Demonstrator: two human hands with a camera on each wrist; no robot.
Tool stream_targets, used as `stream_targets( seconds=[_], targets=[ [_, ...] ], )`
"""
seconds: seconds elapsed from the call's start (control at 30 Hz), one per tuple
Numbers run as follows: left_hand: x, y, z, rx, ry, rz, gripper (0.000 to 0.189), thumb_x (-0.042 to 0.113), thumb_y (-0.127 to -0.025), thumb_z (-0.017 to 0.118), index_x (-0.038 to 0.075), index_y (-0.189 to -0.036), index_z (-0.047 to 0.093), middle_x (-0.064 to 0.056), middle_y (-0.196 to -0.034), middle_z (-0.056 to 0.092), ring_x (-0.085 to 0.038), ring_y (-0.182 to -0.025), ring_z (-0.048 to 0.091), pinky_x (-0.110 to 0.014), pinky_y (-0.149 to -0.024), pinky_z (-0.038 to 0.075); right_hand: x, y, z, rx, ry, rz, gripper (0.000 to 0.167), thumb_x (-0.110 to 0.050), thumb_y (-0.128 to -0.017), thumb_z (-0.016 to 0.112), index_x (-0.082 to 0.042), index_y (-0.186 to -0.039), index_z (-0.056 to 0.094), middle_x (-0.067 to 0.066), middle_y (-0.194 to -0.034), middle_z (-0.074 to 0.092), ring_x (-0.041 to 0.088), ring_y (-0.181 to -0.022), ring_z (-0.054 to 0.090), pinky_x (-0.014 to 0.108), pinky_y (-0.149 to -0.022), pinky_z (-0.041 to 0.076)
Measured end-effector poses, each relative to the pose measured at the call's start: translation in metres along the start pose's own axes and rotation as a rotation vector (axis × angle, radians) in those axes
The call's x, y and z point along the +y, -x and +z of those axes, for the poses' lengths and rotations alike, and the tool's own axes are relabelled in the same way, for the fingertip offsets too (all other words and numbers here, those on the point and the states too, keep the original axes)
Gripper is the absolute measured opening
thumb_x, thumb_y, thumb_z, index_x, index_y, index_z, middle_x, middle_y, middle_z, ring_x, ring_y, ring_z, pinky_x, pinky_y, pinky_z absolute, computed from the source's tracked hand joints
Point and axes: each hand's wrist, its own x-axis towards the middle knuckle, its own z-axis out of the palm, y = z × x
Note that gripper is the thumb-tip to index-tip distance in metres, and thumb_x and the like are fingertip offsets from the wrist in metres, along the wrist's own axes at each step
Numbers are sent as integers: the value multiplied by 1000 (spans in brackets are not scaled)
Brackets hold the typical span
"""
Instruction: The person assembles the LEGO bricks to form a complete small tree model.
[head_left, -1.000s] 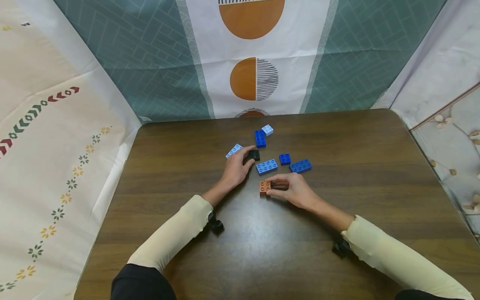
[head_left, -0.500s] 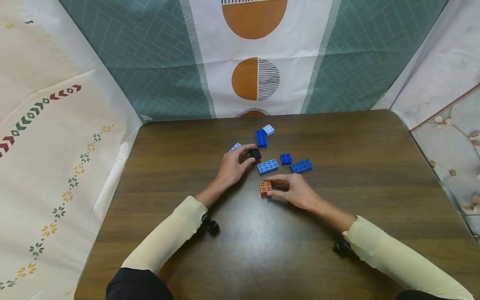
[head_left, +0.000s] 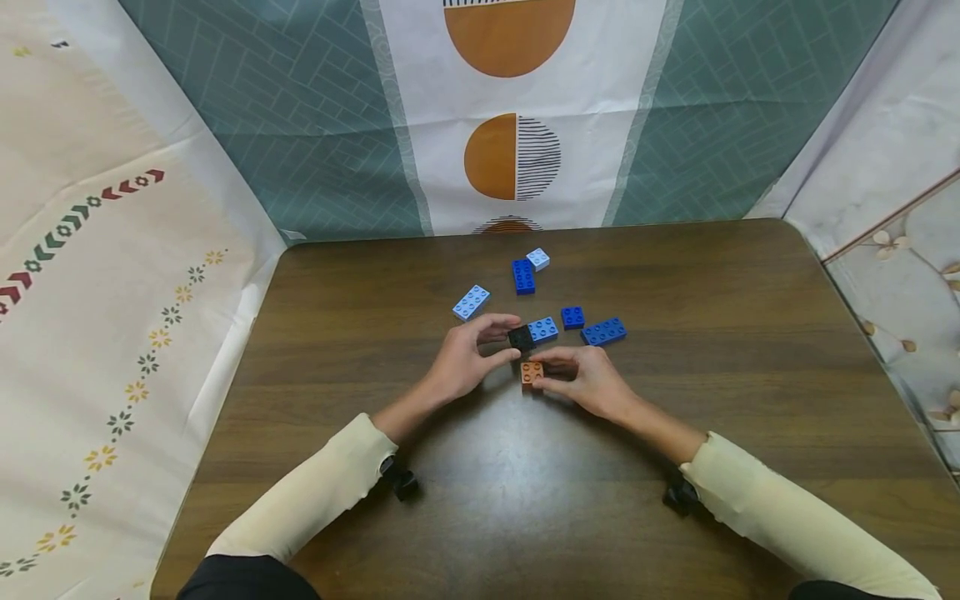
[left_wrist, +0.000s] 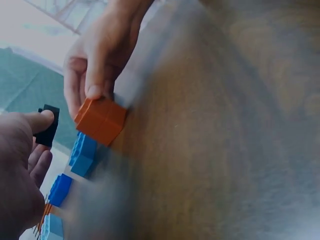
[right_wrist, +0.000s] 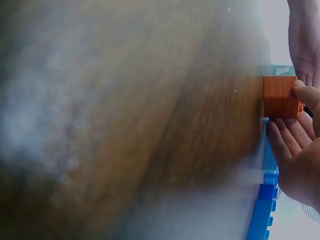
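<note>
In the pinch of the left hand — a black brick; of the right hand — an orange brick.

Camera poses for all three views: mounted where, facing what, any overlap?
Head: head-worn, faces forward and down at the table; left hand, right hand and sleeves show.
Left wrist: worn there, faces the black brick and orange block; both hands show.
Right wrist: worn there, faces the orange block; both hands show.
Wrist views share the orange block.
</note>
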Motion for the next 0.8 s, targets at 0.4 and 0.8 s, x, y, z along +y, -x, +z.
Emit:
stream_targets(
  seconds=[0.4,0.8],
  targets=[
    [3,15,9,-114,71,87,43,2,-93,82,7,-134,69,-6,-134,71,-17,-116,71,-30,-103,54,2,0,0,-15,21,-1,37,-12,-89,89,-3,-123,77,10,-119,78,25,-108,76,38,-92,61],
    [-1,24,16,-100,67,76,43,5,-94,82,10,-135,71,-4,-132,72,-16,-114,72,-33,-102,55,0,0,1,-7,25,-10,38,-8,-88,89,-2,-123,76,12,-117,78,24,-106,77,38,-91,61]
  ],
)
